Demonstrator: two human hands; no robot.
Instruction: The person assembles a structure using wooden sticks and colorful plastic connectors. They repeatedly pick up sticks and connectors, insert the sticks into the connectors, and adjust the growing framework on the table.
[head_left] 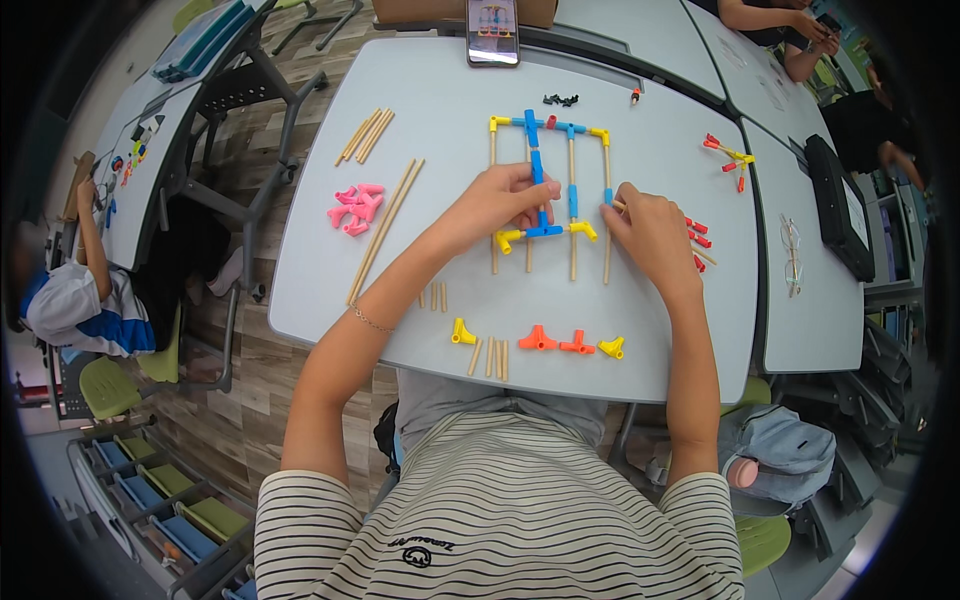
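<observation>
In front of me lies a frame of wooden sticks with yellow corner connectors (599,135) and blue connectors (571,200). My left hand (505,207) is closed on a blue connector bar (537,168) that runs down the middle of the frame to a blue T-shaped connector (544,231). My right hand (650,230) is closed at the frame's right side, fingertips by its rightmost upright. A thin wooden stick (620,206) shows at those fingertips; the palm hides most of it. Red connectors (700,239) lie partly hidden just beyond that hand.
Pink connectors (356,208), long sticks (386,230) and shorter sticks (366,137) lie left. Orange connectors (537,338), yellow connectors and short sticks line the near edge. A phone (492,32) stands at the far edge; glasses (790,255) lie right. Other people sit at neighbouring tables.
</observation>
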